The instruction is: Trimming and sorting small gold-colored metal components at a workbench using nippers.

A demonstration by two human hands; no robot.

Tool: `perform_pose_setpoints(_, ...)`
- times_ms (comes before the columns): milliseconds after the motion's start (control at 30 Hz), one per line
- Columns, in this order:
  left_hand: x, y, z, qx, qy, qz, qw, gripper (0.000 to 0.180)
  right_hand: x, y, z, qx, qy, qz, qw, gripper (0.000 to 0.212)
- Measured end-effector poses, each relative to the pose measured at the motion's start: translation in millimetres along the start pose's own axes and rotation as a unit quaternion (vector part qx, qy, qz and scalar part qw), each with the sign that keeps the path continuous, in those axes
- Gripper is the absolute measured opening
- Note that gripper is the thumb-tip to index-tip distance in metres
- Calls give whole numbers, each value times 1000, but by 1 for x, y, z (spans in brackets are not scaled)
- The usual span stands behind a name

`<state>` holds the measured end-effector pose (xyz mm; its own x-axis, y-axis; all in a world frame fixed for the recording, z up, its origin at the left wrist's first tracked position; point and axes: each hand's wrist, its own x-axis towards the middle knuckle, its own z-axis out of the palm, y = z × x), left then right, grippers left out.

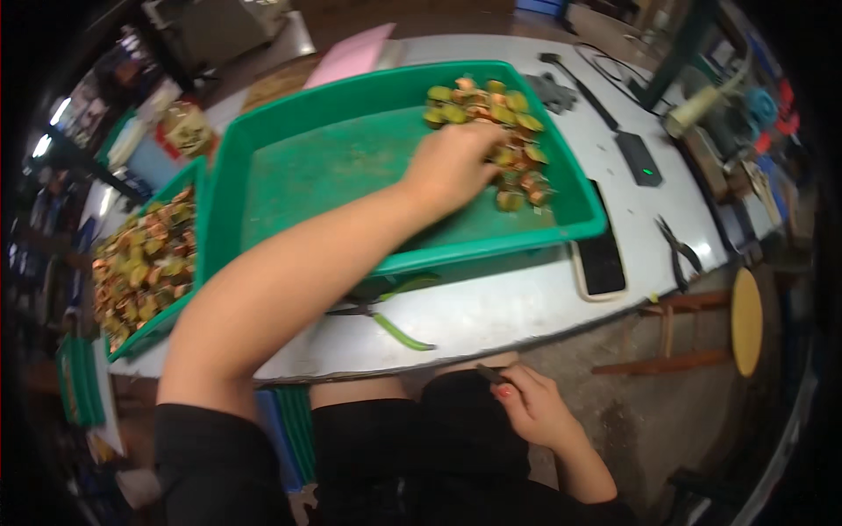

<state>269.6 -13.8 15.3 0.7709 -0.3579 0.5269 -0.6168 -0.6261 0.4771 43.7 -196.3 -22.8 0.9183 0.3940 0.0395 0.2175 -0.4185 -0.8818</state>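
My left hand (454, 165) reaches into the right side of a large green plastic tray (403, 260). Its fingers are curled down against a group of small copper coils (502, 112) with yellow wrapping; the hand hides its fingertips and whatever they may grip. Down by my lap, my right hand (539, 410) is closed on a thin dark tool (489, 374). Only the tool's short end sticks out past the fingers, so its exact kind does not show.
A second green tray (200, 197), heaped with similar coils (145, 259), stands at the left. Green-handled cutters (402, 333) lie before the big tray. Rightward are a phone (603, 263), dark pliers (677, 250) and a black adapter (638, 159) with cable. A stool (745, 323) stands beyond the table edge.
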Motion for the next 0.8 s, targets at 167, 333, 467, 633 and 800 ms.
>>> perform_pose_setpoints(167,3,0,1,-19,-8,-44,999,24,-17,9,1,-10,11,31,999,22)
perform_pose_setpoints(333,3,-2,24,-114,37,-25,992,25,-21,21,5,42,-34,91,994,36)
perform_pose_setpoints(467,10,-20,24,-189,134,-16,973,25,-21,34,2,44,-70,111,990,51)
perform_pose_setpoints(633,5,17,-50,-604,68,-241,757,23,-24,23,5,58,-41,112,991,31)
perform_pose_setpoints(800,-26,55,-78,-786,84,-215,574,22,-30,17,4,56,-25,115,991,17)
